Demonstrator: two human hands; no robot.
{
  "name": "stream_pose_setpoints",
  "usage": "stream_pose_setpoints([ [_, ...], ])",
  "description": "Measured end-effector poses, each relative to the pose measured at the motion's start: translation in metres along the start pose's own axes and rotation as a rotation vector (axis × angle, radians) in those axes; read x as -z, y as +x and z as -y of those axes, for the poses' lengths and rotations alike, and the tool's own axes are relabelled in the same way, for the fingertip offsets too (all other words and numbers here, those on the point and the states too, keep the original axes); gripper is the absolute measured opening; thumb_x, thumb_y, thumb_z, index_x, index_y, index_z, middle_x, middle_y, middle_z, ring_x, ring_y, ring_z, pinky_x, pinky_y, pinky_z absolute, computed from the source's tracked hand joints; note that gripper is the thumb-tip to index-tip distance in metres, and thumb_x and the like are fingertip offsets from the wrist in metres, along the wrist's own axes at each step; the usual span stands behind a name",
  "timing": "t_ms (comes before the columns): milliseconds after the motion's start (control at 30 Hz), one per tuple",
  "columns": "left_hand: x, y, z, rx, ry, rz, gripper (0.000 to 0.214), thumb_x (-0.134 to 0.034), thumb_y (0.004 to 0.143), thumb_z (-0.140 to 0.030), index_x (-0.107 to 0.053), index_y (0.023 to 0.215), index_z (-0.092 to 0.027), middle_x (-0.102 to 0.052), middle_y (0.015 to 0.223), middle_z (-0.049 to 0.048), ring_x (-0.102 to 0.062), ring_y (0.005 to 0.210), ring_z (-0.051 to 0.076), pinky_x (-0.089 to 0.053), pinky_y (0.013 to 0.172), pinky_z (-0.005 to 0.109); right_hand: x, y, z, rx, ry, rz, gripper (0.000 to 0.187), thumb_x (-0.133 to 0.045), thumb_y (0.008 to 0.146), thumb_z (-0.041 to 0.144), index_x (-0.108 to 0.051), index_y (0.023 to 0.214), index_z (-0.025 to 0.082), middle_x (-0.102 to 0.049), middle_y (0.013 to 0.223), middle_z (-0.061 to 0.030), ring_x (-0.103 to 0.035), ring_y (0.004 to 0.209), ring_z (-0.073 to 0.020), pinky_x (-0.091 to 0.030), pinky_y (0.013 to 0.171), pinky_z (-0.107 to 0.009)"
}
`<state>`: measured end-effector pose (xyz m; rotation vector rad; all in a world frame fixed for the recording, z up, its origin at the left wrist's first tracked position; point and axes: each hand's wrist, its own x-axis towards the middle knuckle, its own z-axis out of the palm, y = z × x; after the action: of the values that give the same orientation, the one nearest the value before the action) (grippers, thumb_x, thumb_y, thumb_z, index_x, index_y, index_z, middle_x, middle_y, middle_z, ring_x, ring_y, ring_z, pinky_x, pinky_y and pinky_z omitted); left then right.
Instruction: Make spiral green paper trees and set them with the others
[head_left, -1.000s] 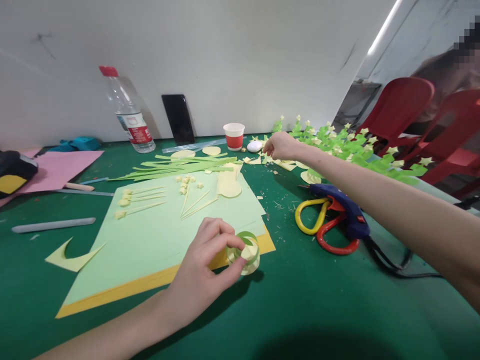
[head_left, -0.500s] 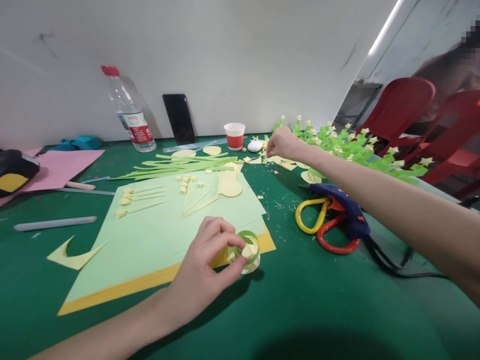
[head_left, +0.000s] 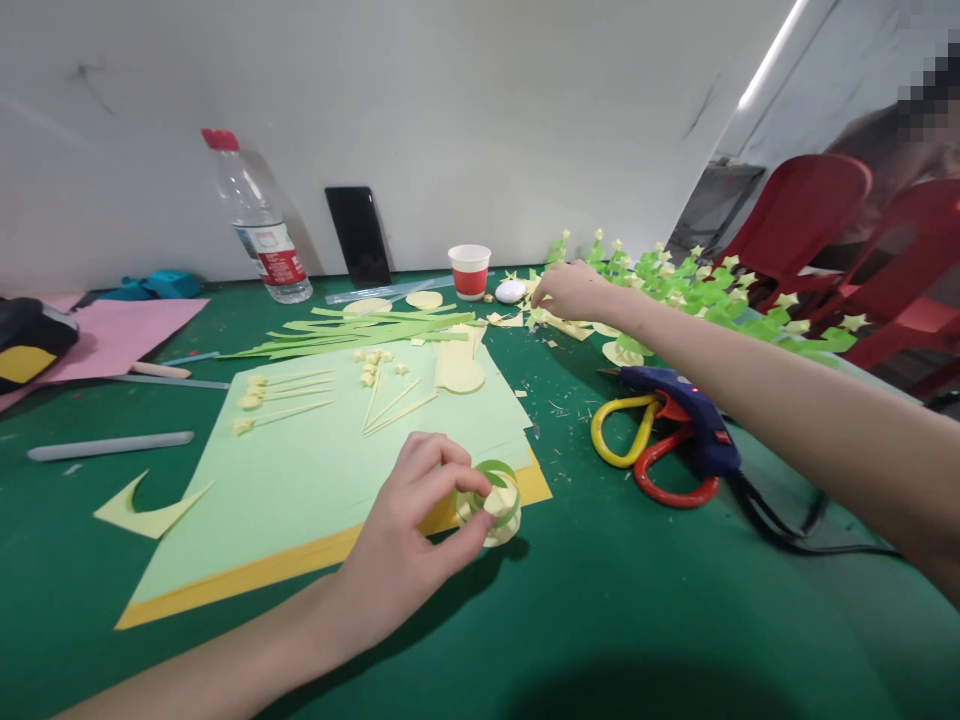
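Observation:
My left hand (head_left: 409, 525) pinches a small paper piece (head_left: 491, 505), a green ring around a pale yellow core, at the near right corner of a stack of light green and yellow paper sheets (head_left: 315, 470). My right hand (head_left: 570, 290) reaches far across the green table (head_left: 600, 600), fingers curled down among pale yellow paper scraps (head_left: 517, 320) near a white oval object (head_left: 510, 291). What its fingers hold is hidden. Cut green strips (head_left: 360, 333) and small yellow stemmed pieces (head_left: 285, 395) lie on and behind the sheets.
A blue glue gun (head_left: 690, 420) lies over yellow and red scissors (head_left: 637, 450) under my right forearm. A red-and-white paper cup (head_left: 469, 270), water bottle (head_left: 259, 225), dark phone (head_left: 358, 237), pink paper (head_left: 112, 335) and a row of green paper flowers (head_left: 712, 300) stand further back. Red chairs (head_left: 825, 230) and a person sit at right.
My right hand has shifted slightly among the yellow scraps and curled its fingers down. My left hand stays on the green-and-yellow piece.

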<state>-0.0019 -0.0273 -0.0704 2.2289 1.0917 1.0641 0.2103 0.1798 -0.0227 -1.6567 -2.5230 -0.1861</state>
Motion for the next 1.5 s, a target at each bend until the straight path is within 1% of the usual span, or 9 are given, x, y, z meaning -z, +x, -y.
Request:
stream_pose_setpoints([
  [233,0.0,-0.002,0.002,-0.011,0.0,-0.008,0.012,-0.05,0.078,-0.01,-0.052,0.074,-0.022,-0.049,0.076,-0.0002,-0.046,0.079,0.016,-0.043,0.068,0.029,0.01,-0.011,0.012,-0.148,-0.047,-0.024,0.024,-0.05,0.086,0.03,-0.056,0.1,0.013,-0.057,0.101,-0.0062,-0.055,0.089,-0.0155,-0.047,0.078,-0.036],
  [433,0.0,-0.002,0.003,-0.012,0.001,-0.009,0.012,-0.05,0.078,-0.012,-0.052,0.073,-0.023,-0.048,0.076,-0.0004,-0.046,0.079,0.016,-0.042,0.068,0.029,0.022,-0.022,0.023,-0.191,0.016,-0.151,0.024,-0.051,0.082,0.029,-0.064,0.077,0.009,-0.061,0.074,-0.0134,-0.057,0.079,-0.0257,-0.043,0.068,-0.035],
  [500,-0.001,-0.002,0.003,-0.018,0.003,-0.019,0.012,-0.05,0.078,-0.012,-0.052,0.074,-0.023,-0.049,0.076,-0.0005,-0.046,0.079,0.016,-0.042,0.068,0.028,0.028,-0.031,0.03,-0.143,0.049,-0.19,0.021,-0.049,0.08,0.019,-0.062,0.094,0.01,-0.062,0.083,-0.0124,-0.057,0.08,-0.0237,-0.043,0.07,-0.032],
  [633,-0.001,-0.002,0.003,-0.005,0.023,-0.008,0.011,-0.05,0.078,-0.013,-0.052,0.073,-0.023,-0.049,0.076,0.0,-0.046,0.078,0.016,-0.042,0.066,0.028,0.045,-0.065,0.05,0.059,0.18,-0.267,0.057,-0.05,0.069,-0.001,-0.046,0.122,0.018,-0.051,0.117,-0.0082,-0.055,0.087,-0.0165,-0.041,0.075,-0.025],
  [767,-0.002,-0.002,0.004,-0.013,0.038,-0.036,0.009,-0.049,0.078,-0.016,-0.053,0.074,-0.023,-0.049,0.076,0.0003,-0.046,0.079,0.017,-0.042,0.066,0.029,0.056,-0.108,0.069,0.047,0.291,-0.301,0.014,-0.055,0.072,0.007,-0.065,0.077,0.015,-0.063,0.075,-0.0027,-0.056,0.069,-0.0141,-0.042,0.066,-0.024],
  [900,-0.002,-0.001,0.004,-0.014,0.042,-0.033,0.008,-0.05,0.079,-0.018,-0.051,0.073,-0.023,-0.049,0.076,0.0001,-0.046,0.079,0.017,-0.041,0.068,0.029,0.048,-0.142,0.08,-0.046,0.427,-0.321,0.029,-0.058,0.077,0.023,-0.057,0.049,0.018,-0.048,0.041,0.0019,-0.045,0.041,-0.0084,-0.036,0.045,-0.023],
  [967,-0.001,0.0,0.002,0.013,0.042,-0.015,0.008,-0.05,0.08,-0.019,-0.051,0.073,-0.022,-0.049,0.077,0.0004,-0.046,0.08,0.017,-0.041,0.068,0.029,0.037,-0.154,0.083,0.021,0.608,-0.309,0.01,-0.058,0.075,0.018,-0.063,0.067,0.018,-0.057,0.053,0.0013,-0.049,0.044,-0.0081,-0.039,0.044,-0.021],
  [1067,0.001,0.001,-0.002,0.063,0.04,0.012,0.009,-0.049,0.08,-0.02,-0.051,0.071,-0.022,-0.048,0.077,0.0009,-0.046,0.08,0.017,-0.042,0.068,0.03,0.021,-0.164,0.088,0.166,0.793,-0.278,0.023,-0.052,0.075,0.01,-0.061,0.094,0.02,-0.06,0.093,-0.0033,-0.053,0.058,-0.0076,-0.044,0.049,-0.02],
  [1500,0.0,0.001,-0.002,0.047,0.01,0.051,0.01,-0.051,0.082,-0.017,-0.048,0.074,-0.023,-0.043,0.079,-0.0009,-0.041,0.083,0.016,-0.036,0.074,0.029,0.001,-0.17,0.104,0.217,1.024,-0.193,0.005,-0.062,0.071,0.014,-0.065,0.073,0.016,-0.054,0.073,-0.0004,-0.046,0.058,-0.0065,-0.035,0.047,-0.018],
])
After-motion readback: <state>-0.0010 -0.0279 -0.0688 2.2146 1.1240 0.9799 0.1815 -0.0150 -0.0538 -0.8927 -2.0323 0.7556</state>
